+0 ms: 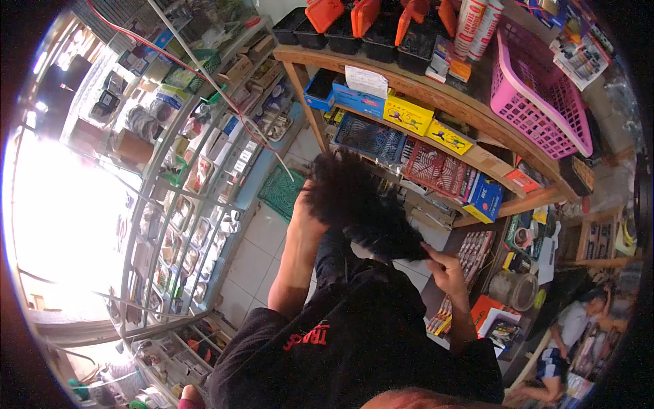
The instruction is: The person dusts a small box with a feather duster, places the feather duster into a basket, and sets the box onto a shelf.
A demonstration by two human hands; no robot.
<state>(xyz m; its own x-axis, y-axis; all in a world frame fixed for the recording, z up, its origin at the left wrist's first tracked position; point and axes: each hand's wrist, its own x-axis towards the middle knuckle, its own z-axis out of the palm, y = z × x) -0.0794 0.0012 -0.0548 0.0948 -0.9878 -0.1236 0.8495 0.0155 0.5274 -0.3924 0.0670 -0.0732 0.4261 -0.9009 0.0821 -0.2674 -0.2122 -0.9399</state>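
Observation:
A black, fluffy feather duster stretches between my two hands in front of my dark shirt. My left hand is closed at its left end, with most of the fingers hidden by the feathers. At the right end, my right hand is closed, its fingertips pinching the tapered tip. No handle can be made out among the feathers. Just past the duster stands a wooden shelf unit with boxes and baskets. A green basket sits on the tiled floor beyond my left hand.
Black bins with orange scoops and a pink basket stand on the shelf top. Glass display shelves of small goods line the left. A white pole slants toward my left hand. Another person sits at lower right.

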